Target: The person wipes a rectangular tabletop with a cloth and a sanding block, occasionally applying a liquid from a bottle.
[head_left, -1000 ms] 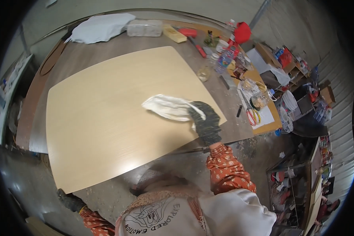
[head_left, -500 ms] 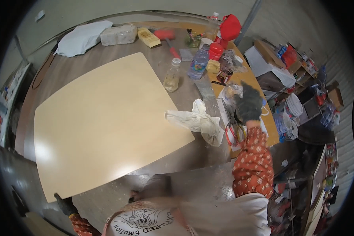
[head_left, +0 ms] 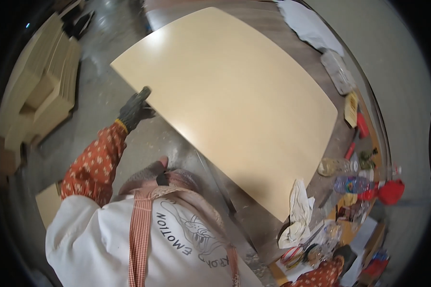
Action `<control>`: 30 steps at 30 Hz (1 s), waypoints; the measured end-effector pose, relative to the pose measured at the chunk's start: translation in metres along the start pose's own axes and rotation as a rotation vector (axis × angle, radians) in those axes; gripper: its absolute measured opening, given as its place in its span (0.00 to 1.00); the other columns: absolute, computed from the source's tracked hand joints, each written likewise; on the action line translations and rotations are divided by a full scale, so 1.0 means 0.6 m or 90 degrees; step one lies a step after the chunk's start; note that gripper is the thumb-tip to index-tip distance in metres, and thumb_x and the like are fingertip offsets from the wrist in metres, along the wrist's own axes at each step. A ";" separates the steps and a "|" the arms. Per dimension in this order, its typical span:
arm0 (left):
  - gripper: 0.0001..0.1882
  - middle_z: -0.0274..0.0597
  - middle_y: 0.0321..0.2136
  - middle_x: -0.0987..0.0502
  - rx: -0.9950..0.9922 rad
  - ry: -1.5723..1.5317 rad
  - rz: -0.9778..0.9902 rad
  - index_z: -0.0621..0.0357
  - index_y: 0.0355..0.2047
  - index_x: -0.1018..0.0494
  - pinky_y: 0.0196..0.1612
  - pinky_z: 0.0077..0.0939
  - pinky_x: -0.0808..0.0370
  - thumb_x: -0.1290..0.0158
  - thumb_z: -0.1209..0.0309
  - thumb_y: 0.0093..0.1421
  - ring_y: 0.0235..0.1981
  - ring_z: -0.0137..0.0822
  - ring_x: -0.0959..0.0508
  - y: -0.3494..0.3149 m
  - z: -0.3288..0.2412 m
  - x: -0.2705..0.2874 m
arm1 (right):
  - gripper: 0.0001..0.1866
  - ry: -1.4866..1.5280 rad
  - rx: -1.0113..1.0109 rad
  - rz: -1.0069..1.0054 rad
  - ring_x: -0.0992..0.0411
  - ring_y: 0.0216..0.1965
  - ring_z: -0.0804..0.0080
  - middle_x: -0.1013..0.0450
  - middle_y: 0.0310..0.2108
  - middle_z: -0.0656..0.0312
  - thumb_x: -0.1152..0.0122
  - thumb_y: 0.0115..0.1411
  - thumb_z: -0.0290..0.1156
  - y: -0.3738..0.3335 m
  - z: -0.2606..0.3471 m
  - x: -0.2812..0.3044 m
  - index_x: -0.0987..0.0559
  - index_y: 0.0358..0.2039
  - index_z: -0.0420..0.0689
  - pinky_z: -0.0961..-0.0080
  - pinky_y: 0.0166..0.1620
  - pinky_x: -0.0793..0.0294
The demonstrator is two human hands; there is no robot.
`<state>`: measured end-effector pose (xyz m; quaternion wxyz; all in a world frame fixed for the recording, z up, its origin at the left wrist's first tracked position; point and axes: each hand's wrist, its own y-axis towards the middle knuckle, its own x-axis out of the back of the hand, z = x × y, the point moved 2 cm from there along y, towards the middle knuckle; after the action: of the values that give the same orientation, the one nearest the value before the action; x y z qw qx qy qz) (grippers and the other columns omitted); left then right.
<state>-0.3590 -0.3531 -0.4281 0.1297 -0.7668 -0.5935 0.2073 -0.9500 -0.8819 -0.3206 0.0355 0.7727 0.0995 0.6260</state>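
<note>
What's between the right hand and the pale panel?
Head view: the white cloth by the corner of the pale panel, then scissors and clear plastic nearer the right hand.

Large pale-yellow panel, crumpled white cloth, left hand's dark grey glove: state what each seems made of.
Large pale-yellow panel: probably laminated board, satin, given its bright reflection and stiff edges.
Crumpled white cloth: soft matte fabric, shown by loose folds.
Dark grey glove: apparently knitted, matte, from its snug fit; fibre unclear.
</note>
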 end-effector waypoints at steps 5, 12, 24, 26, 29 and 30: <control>0.34 0.44 0.26 0.24 0.036 0.031 0.017 0.60 0.39 0.27 0.27 0.23 0.23 0.52 0.38 0.55 0.21 0.31 0.25 -0.006 -0.003 0.002 | 0.24 0.091 -0.004 -0.044 0.28 0.43 0.62 0.27 0.43 0.52 0.45 0.54 0.27 -0.012 0.038 0.008 0.31 0.53 0.42 0.68 0.44 0.28; 0.37 0.50 0.26 0.22 0.010 0.044 0.105 0.64 0.37 0.26 0.30 0.28 0.23 0.56 0.36 0.56 0.25 0.36 0.22 0.025 0.022 0.010 | 0.23 0.544 0.185 -0.165 0.28 0.44 0.67 0.27 0.44 0.53 0.45 0.55 0.22 -0.056 0.208 0.133 0.32 0.53 0.38 0.73 0.45 0.26; 0.30 0.50 0.50 0.30 -0.407 0.521 0.317 0.63 0.50 0.32 0.43 0.25 0.25 0.46 0.50 0.57 0.43 0.37 0.25 0.026 0.056 0.027 | 0.19 0.716 1.056 -0.265 0.26 0.40 0.53 0.26 0.41 0.50 0.45 0.54 0.24 -0.461 0.772 0.345 0.27 0.48 0.41 0.64 0.42 0.26; 0.31 0.49 0.49 0.29 -0.234 0.557 0.266 0.62 0.53 0.34 0.44 0.26 0.25 0.44 0.53 0.56 0.43 0.36 0.25 0.030 0.089 0.059 | 0.24 0.565 1.178 -0.262 0.27 0.33 0.56 0.29 0.46 0.50 0.43 0.47 0.22 -0.468 0.823 0.334 0.26 0.48 0.43 0.63 0.35 0.26; 0.33 0.47 0.45 0.25 0.139 0.508 0.013 0.56 0.54 0.33 0.51 0.30 0.31 0.48 0.46 0.54 0.46 0.43 0.24 0.005 0.109 0.107 | 0.26 0.485 1.197 -0.295 0.29 0.32 0.59 0.32 0.44 0.52 0.42 0.48 0.27 -0.454 0.891 0.298 0.28 0.51 0.44 0.63 0.33 0.28; 0.34 0.48 0.47 0.25 0.151 0.514 -0.029 0.56 0.54 0.33 0.52 0.32 0.31 0.48 0.46 0.54 0.48 0.43 0.25 -0.002 0.124 0.129 | 0.26 0.465 1.207 -0.312 0.30 0.34 0.59 0.32 0.44 0.52 0.42 0.48 0.27 -0.441 0.911 0.295 0.29 0.52 0.44 0.64 0.33 0.28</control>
<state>-0.3786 -0.2817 -0.5059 0.4438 -0.7529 -0.4839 -0.0454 -0.4117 -0.5502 -0.3149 -0.4919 0.2059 0.7083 0.4625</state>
